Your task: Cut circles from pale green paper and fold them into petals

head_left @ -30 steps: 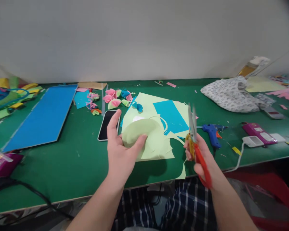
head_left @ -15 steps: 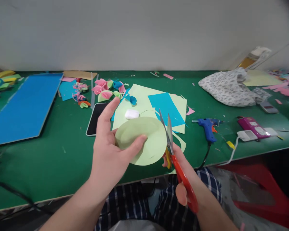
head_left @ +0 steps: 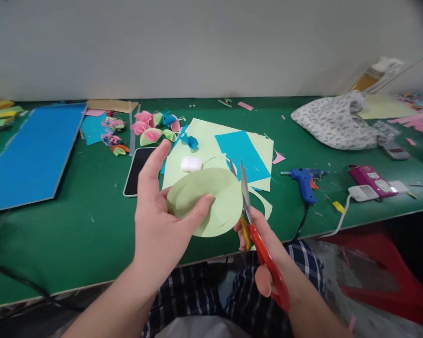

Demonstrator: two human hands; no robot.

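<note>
In my left hand (head_left: 169, 211) is a pale green paper circle (head_left: 218, 211), pinched with the thumb on top and the other fingers partly hidden behind it. My right hand (head_left: 264, 244) grips a pair of scissors (head_left: 264, 249) with red and yellow handles. Their blades are parted and point away from me at the circle's right edge. A thin curved strip of green paper (head_left: 263, 203) hangs or lies just beyond the blades. Behind the circle, a white rounded case (head_left: 191, 164) rests on a pale green sheet (head_left: 200, 136), along with a blue paper piece (head_left: 243, 155).
A phone (head_left: 136, 171) lies left of the sheets, near pink and green paper petals (head_left: 148, 126). Far left is a large blue board (head_left: 38, 155). On the right are a blue glue gun (head_left: 305, 183), a patterned cloth (head_left: 333, 122) and a corded purple device (head_left: 372, 180).
The scissor blades have opened wider and shifted slightly along the circle's right edge. My left hand still holds the circle, and the view has tilted a little.
</note>
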